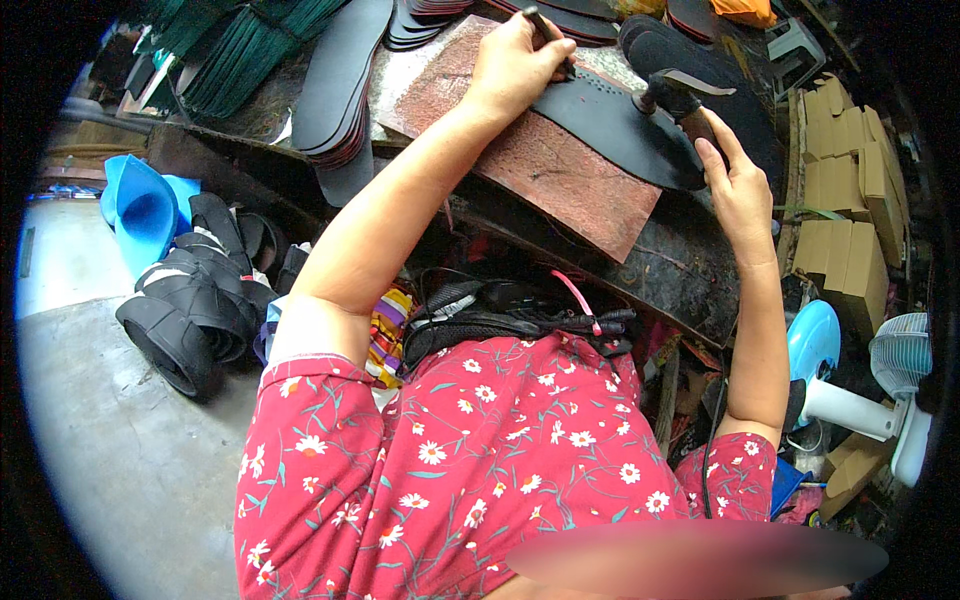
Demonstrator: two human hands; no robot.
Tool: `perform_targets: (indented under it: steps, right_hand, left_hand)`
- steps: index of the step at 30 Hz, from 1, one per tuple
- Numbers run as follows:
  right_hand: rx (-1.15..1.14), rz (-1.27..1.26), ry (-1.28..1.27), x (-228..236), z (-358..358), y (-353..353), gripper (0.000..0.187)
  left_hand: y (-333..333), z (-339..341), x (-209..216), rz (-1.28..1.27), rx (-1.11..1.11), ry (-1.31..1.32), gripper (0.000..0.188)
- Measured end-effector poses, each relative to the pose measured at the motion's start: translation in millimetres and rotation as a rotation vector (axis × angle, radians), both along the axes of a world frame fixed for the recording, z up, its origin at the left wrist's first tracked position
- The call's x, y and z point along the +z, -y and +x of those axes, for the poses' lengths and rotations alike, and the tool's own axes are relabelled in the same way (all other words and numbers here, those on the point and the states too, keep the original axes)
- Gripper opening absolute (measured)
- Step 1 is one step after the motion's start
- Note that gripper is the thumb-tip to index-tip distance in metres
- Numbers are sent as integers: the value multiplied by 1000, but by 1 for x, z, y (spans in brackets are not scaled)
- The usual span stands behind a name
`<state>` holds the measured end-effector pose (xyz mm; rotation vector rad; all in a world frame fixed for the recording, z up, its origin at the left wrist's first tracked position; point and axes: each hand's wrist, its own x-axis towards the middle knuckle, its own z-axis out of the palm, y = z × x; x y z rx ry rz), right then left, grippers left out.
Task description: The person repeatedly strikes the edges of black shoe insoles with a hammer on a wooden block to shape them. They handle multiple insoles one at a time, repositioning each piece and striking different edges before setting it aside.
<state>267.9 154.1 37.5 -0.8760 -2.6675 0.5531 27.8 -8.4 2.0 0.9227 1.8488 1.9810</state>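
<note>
My left hand (pixel 513 70) is closed around a dark, slim punch (pixel 537 22), its lower end on a black shoe sole (pixel 605 125). Rows of small holes run across the sole near that tip. In my right hand (pixel 738 190) is a hammer (pixel 690 118), held by its handle, with the head above the sole. The sole rests on a worn reddish board (pixel 570 190) on the workbench.
Stacks of dark soles (pixel 345 75) lie on the bench to the left, with more black soles (pixel 650 40) at the back. Cardboard boxes (pixel 840 250) and a fan (pixel 850 400) stand at the right. Black rolled pieces (pixel 185 320) and a blue sheet (pixel 140 210) sit at the left.
</note>
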Motion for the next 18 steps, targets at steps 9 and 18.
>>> perform_targets:
  steps: [9,18]
  right_hand:
    - [243,-294,-552,59,-2,10,41]
    - [202,-103,-378,29,-9,17,39]
  left_hand:
    - [1,5,1,-65,-10,-119,16]
    - [-17,21,-7,-244,225,-955,20]
